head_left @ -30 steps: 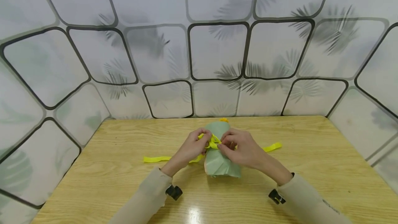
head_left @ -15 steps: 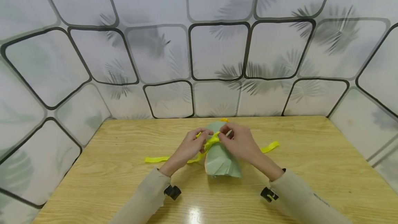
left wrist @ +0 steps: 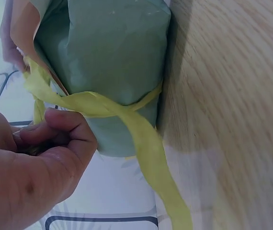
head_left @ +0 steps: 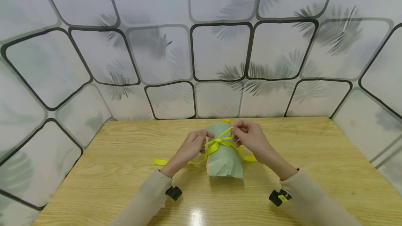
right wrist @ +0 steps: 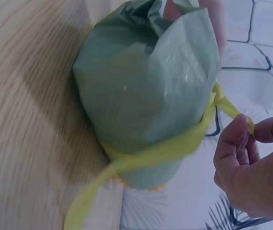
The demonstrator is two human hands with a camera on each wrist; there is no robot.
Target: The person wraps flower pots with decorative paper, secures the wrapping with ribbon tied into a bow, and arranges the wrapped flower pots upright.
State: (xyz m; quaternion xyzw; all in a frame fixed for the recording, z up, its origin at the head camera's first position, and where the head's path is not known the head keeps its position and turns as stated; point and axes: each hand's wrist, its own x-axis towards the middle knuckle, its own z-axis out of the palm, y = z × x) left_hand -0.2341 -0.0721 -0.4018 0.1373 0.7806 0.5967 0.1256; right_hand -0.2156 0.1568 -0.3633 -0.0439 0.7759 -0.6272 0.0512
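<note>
On the wooden table (head_left: 125,142) lies a bundle wrapped in green paper (head_left: 224,165), with an orange tip (head_left: 226,121) showing at its far end. A yellow ribbon (head_left: 213,147) runs round its middle and is tied in a bow-like knot on top. My left hand (head_left: 191,145), left of the knot, has curled fingers that pinch a piece of the ribbon, mostly hidden by the fingers. To the right, my right hand (head_left: 252,138) pinches a ribbon loop between thumb and fingertip, drawn up from the knot. In the right wrist view the pinched ribbon (right wrist: 250,125) shows clearly.
Loose ribbon tails lie left (head_left: 161,162) and right (head_left: 249,158) of the bundle on the table. A patterned curtain-like wall (head_left: 220,51) surrounds the table's back and sides. Black camera mounts (head_left: 173,193) are strapped to both wrists.
My right hand has moved up and right, pulling a loop out from the knot. The right ribbon tail has drawn in toward the bundle, the left tail slightly too. The left hand has barely moved.
</note>
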